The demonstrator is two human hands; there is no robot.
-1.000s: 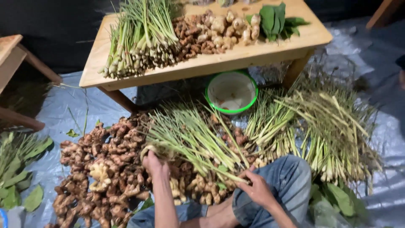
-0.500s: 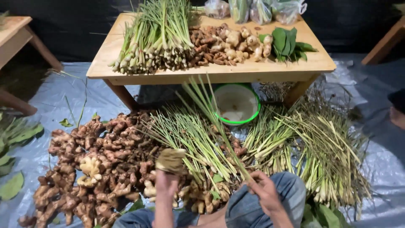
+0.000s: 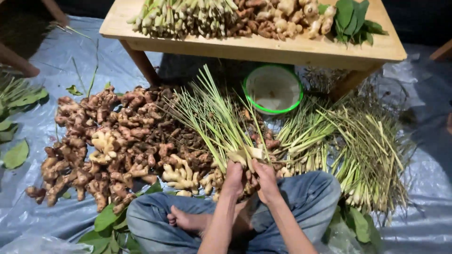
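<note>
Far left, loose green leaves (image 3: 16, 154) lie on the grey plastic sheet (image 3: 94, 61) that covers the floor. Next comes a big heap of knobbly ginger roots (image 3: 108, 141), brown and pale, spread right up to the seated person's jeans.

Now the middle: the left hand (image 3: 234, 178) and the right hand (image 3: 264, 178) sit side by side, touching, both sets of fingers curled tight around the thick base of a lemongrass bundle (image 3: 221, 117). The bundle stands tilted, its thin green blades fanning up and to the left over the ginger, the cut white ends just above the knuckles.

Behind it, under the wooden bench (image 3: 263, 47), a green-rimmed white bowl (image 3: 273, 88) rests on the sheet. Up on the bench: more lemongrass stalks, more ginger, and dark green leaves at the right end.

To the right, a loose lemongrass pile (image 3: 358, 150) sprawls on the floor beside the person's right knee, with more leaves tucked under it.
</note>
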